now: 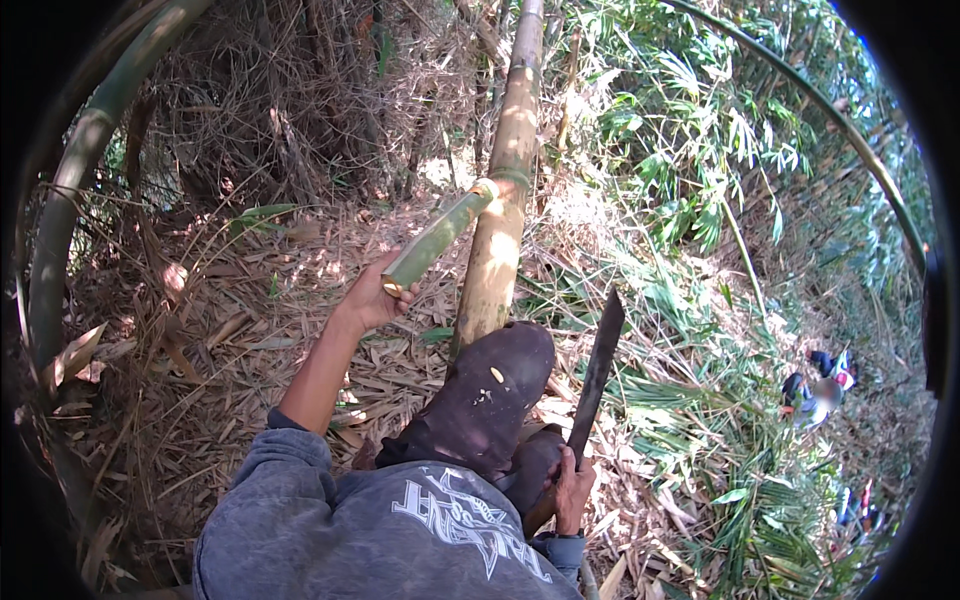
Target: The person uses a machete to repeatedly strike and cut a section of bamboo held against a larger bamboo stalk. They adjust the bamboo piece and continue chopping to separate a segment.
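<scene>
My left hand (375, 293) is closed around the near end of a short green bamboo piece (436, 241). The piece slants up and to the right, its pale far end against a thick yellowish bamboo pole (497, 240); whether the two touch I cannot tell. In my right hand (573, 488), beside my bent leg, is the handle of a machete (598, 372). Its long dark blade points up and slightly right, apart from both the pole and the green piece. The machete's grip is mostly hidden by my fingers.
My knee (515, 365) is at the pole's near end, with pale chips on the trouser leg. Dry bamboo leaves (290, 350) cover the ground. A curved bamboo stem (70, 200) rises at the left, green foliage (690, 130) at the right. Another person (825, 390) is far right.
</scene>
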Demonstrator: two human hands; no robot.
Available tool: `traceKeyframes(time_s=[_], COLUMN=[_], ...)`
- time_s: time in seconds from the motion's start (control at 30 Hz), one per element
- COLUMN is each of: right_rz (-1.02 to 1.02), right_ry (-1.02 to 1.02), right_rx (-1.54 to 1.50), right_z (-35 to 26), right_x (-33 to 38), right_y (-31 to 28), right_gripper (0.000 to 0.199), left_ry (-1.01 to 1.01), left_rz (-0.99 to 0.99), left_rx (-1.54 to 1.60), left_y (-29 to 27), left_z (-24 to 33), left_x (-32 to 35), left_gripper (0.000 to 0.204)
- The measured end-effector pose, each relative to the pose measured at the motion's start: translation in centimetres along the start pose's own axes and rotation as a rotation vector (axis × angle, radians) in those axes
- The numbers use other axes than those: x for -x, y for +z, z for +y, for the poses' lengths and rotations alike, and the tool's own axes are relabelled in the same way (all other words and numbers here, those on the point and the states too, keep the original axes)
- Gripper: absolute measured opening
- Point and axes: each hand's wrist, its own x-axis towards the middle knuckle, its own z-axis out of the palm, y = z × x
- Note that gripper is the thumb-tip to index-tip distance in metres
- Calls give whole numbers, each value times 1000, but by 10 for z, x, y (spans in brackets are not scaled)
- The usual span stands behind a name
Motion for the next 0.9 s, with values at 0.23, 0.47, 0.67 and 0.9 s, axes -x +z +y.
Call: traceKeyframes(time_s=[0.23,0.47,0.67,0.9], right_rz=[-46,-70,-42,-57], right_ry=[-19,-33,1,-6], right_rx=[29,29,33,35], right_z=[-4,-4,-7,-8], right_x=[-5,0,7,11], right_y=[4,2,0,1], right_gripper=[38,35,36,35], left_ry=[65,122,144,64], left_rz=[-111,-38,13,-26], left_rx=[-143,-370,-444,-284], left_y=[42,68,69,47], left_z=[-29,-55,-64,-65], left_x=[-11,-17,-22,-46], left_gripper=[55,64,55,49])
